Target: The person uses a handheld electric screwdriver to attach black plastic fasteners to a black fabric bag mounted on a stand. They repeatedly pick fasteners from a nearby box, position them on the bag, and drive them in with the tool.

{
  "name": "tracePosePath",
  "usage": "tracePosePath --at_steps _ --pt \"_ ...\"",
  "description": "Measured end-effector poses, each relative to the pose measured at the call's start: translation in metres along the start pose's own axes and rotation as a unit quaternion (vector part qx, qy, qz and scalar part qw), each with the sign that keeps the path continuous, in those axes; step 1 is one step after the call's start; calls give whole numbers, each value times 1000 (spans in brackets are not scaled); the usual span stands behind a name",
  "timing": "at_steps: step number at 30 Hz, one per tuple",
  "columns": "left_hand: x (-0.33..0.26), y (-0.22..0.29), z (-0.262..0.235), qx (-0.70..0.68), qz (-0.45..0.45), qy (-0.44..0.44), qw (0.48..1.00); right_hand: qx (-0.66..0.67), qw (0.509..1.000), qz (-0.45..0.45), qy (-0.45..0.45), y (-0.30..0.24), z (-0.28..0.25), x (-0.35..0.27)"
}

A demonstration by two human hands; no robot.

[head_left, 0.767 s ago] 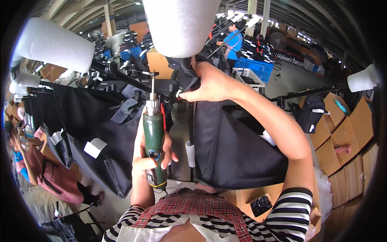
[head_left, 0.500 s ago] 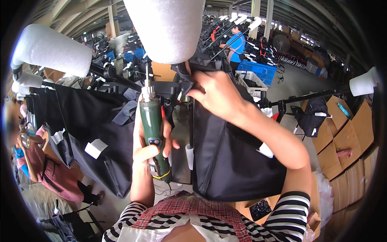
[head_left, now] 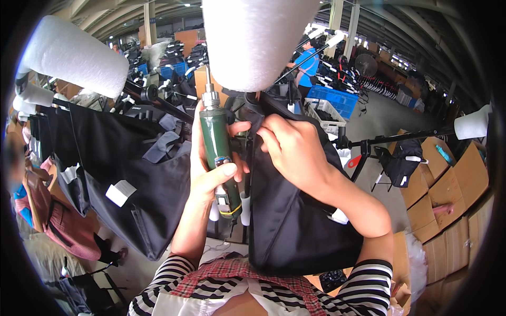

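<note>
My left hand [head_left: 200,181] is wrapped round a dark green electric screwdriver [head_left: 215,129], its metal bit upright and free of any screw that I can make out. Close to it on the right, my right hand [head_left: 300,152] has its fingers curled and pinched at the top edge of a black fabric panel [head_left: 279,216]. What lies between those fingertips is largely hidden. Above both hands hangs a bar end thickly wrapped in white foam [head_left: 258,45], with black strap-like cloth [head_left: 255,102] around the frame just below it.
On the left stands another black fabric piece [head_left: 121,158] on a frame with a foam-wrapped bar [head_left: 74,55]. A person in pink [head_left: 68,221] is at the far left, another in blue [head_left: 308,63] behind crates [head_left: 334,100]. Cardboard boxes [head_left: 448,184] fill the right.
The screwdriver and my left hand have shifted right and slightly up, nearer the black panel. My right hand has moved down and right, still pinching at the fabric. The foam-wrapped bar appears further right.
</note>
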State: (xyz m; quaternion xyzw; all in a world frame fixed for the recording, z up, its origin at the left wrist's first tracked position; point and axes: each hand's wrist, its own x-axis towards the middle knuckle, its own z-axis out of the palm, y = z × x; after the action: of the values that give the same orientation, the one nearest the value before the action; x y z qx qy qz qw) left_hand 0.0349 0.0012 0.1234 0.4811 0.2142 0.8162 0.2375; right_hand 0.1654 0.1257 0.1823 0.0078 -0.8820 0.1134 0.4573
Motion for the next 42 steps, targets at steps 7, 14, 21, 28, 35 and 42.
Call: tracePosePath --at_steps 7,14,21,28,35,42 --pt "3 0 -2 -4 0 5 1000 -75 981 -126 127 -23 -27 25" --pt "-39 29 2 16 -70 -16 997 27 998 -48 -36 17 1 21" --pt "-90 36 -9 -44 -244 -61 967 20 998 -34 -53 16 -2 22" --pt "-79 23 -4 -45 -227 -42 972 43 995 -80 -29 23 1 20" --pt "-79 24 3 -26 -240 -47 969 15 998 -63 -18 20 4 15" --pt "-78 20 15 -119 -254 -46 959 15 993 -113 11 23 9 16"
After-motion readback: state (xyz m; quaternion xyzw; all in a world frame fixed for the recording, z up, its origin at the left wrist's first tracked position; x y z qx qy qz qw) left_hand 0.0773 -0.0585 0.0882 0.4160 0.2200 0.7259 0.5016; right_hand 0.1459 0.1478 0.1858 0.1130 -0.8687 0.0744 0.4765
